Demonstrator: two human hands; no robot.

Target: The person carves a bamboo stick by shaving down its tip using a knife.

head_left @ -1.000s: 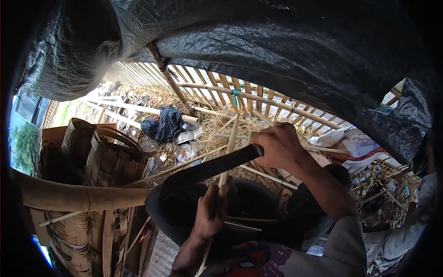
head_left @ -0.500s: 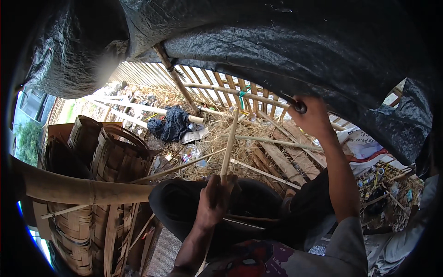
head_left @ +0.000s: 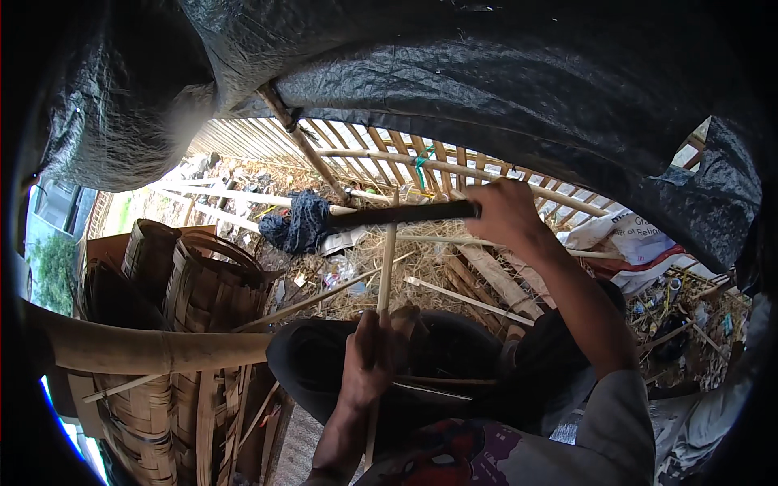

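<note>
Two hands, both busy: L hand (head_left: 369, 356) is curled tight round a pale bamboo strip (head_left: 388, 271) just over the dark trousers (head_left: 312, 364), w/ no gap showing btw fingers & palm; R hand (head_left: 504, 212) is wrapped on the grip end of a long dark blade (head_left: 421, 212), handle mostly hidden under the fingers. Strip stands up & away from the L fist, in front of the body, far tip poking out past the blade; lower part shows again below the fist. Blade lies crosswise over the strip nr that far end; can't tell if they touch. Handling, my guess: strip = light, stiff lengthwise, a bit springy toward the thin tip; could split along the grain, & cut sides may be sharp, so mind splinters. Looks smooth & dry, so prob. slick if held loosely. Best hold: firm & low, approx. where the L fist is, fingers well clear of the blade. Blade = prob. much heavier, rigid; take it by the handle only, full fist, never along the flat. Surroundings: straw (head_left: 425, 263) on the ground, woven baskets (head_left: 212, 283) & a thick bamboo pole (head_left: 146, 350) to the left.
</note>
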